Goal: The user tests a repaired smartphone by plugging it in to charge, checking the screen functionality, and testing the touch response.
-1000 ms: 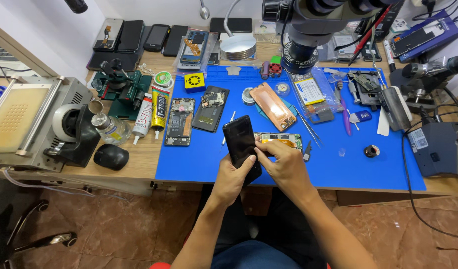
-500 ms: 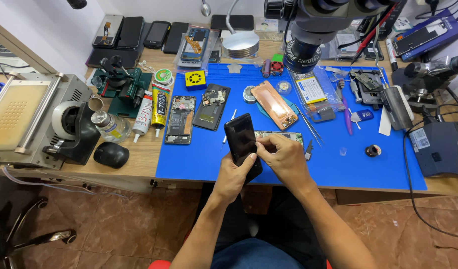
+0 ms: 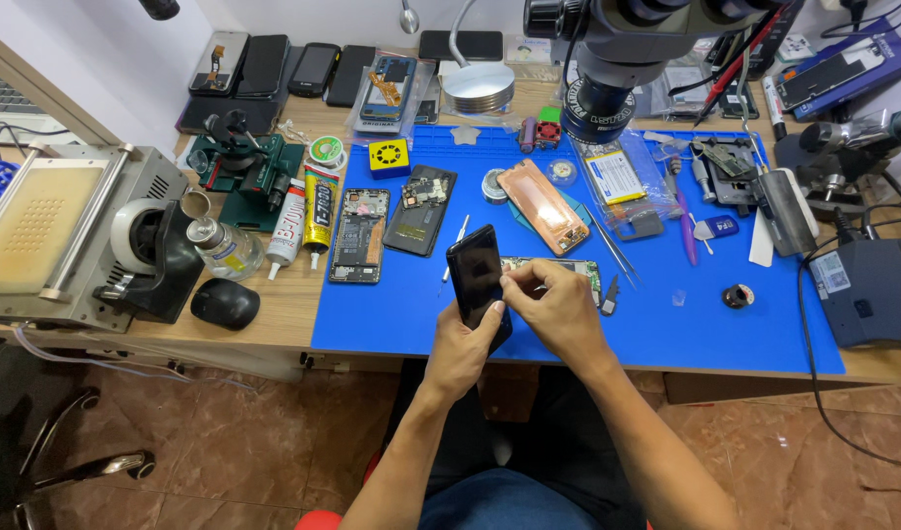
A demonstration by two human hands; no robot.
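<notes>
- Black phone (image 3: 475,275) stands tilted, gripped from below by the left hand (image 3: 467,345).
- Right hand (image 3: 556,312), at its 3 o'clock, seemingly pinches its edge above the blue mat (image 3: 391,324).

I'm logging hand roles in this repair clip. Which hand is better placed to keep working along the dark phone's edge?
Probably the right hand: its fingertips already pinch the right edge of the dark phone. The left hand grips the phone from below, holding it tilted above the blue mat, so it serves as the support.
</notes>
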